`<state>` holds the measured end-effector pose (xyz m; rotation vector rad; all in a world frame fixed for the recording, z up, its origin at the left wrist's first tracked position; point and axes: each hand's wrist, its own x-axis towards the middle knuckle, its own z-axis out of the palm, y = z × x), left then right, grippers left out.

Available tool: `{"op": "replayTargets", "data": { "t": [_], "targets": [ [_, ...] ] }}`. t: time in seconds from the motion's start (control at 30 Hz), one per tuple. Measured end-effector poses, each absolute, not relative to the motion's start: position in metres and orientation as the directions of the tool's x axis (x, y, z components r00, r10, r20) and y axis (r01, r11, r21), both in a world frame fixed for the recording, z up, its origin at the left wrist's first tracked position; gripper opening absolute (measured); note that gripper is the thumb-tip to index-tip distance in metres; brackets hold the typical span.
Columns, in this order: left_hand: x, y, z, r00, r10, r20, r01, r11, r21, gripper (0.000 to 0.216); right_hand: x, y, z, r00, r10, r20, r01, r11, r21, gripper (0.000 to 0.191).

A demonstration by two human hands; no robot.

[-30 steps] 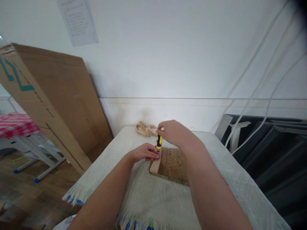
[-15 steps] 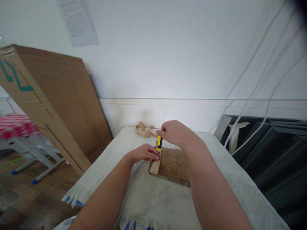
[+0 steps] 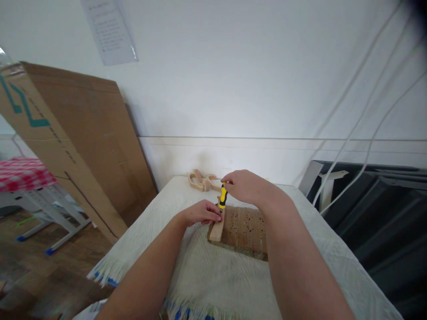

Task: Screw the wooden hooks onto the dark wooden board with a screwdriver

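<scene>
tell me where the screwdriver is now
In the head view, just below and right of centre, the screwdriver stands over the wooden strip, its top in the right hand, lower end by the left hand.

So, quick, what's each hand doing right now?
Right hand: closed, holding the screwdriver near its top.
Left hand: at the screwdriver's tip; whether it grips anything cannot be told.

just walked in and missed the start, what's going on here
A person's right hand holds a yellow-and-black screwdriver by its top, tip down over a pale wooden strip. The left hand has its fingertips close by the tip; whether they pinch anything is too small to tell. The strip lies along the left end of a brown board dotted with dark holes.
</scene>
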<state>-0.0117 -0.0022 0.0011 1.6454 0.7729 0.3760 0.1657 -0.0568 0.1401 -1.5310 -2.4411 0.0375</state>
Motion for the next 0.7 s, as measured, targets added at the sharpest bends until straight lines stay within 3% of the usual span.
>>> {"op": "replayTargets", "data": {
  "t": [0.37,0.7],
  "targets": [
    [-0.0117,-0.0027,0.0030,0.748,0.642,-0.171,0.300,-0.097,0.949,0.027,0.1672,-0.0542,0.1391,-0.329,0.927,0.181,0.935,0.346,-0.073,0.032],
    [-0.0119,-0.0012,0.0027,0.755,0.637,-0.155,0.293,-0.116,0.949,0.025,0.1679,-0.0558,0.1406,-0.343,0.914,0.216,0.915,0.377,-0.144,0.029]
  ]
}}
